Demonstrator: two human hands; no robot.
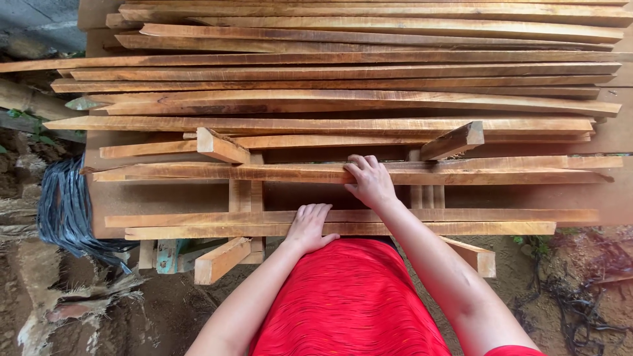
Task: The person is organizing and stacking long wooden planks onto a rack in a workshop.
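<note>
From the head view, the left hand [308,227] lies flat with fingers spread and together on the near slats [461,221], a pair of long thin wood strips running nine to three o'clock across the front of the bench [165,198]. The right hand [369,181] is up at about one o'clock from it, fingers curled over the edge of the middle slat [198,172], gripping it lightly. Both strips sit across a low wooden rack [245,198] whose angled end blocks [221,146] act as a cradle. At twelve o'clock a big stack of slats [343,79] covers the bench. At nine o'clock, off the bench, hangs a bundle of dark plastic strapping [62,207].
</note>
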